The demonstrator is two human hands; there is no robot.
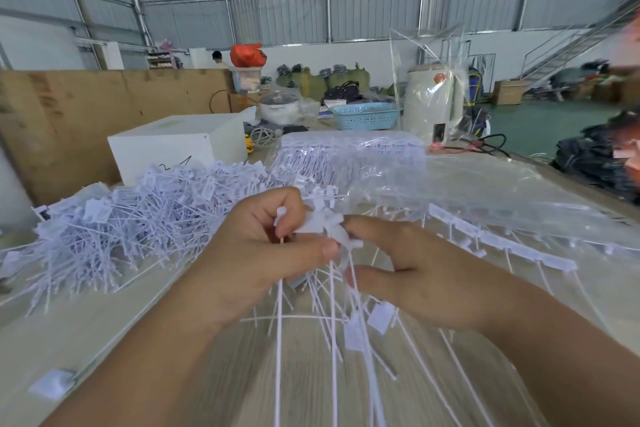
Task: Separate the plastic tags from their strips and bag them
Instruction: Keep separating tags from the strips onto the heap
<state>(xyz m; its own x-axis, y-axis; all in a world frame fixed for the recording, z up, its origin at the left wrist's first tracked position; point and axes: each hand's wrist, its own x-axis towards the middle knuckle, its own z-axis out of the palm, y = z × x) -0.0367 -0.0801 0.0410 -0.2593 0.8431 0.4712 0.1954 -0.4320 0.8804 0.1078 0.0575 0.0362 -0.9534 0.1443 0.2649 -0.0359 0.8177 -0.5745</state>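
My left hand (256, 253) and my right hand (408, 274) meet over the middle of the wooden table (104, 315). Both pinch a bunch of white plastic tags (322, 222) by its top, the left with curled fingers and thumb, the right between forefinger and thumb. The tags' long thin tails (332, 315) hang down and fan out toward me. A big heap of loose white tags (131, 215) lies to the left. A clear plastic bag (485, 198) lies spread on the right, with strips of joined tags (502, 246) on and under it.
A white box (180, 146) stands behind the heap, and a packed bundle of tag strips (349, 152) beyond my hands. Farther back are a blue basket (363, 116), a cream kettle (433, 104) and a pot (278, 104). A cardboard wall (69, 121) closes the left side.
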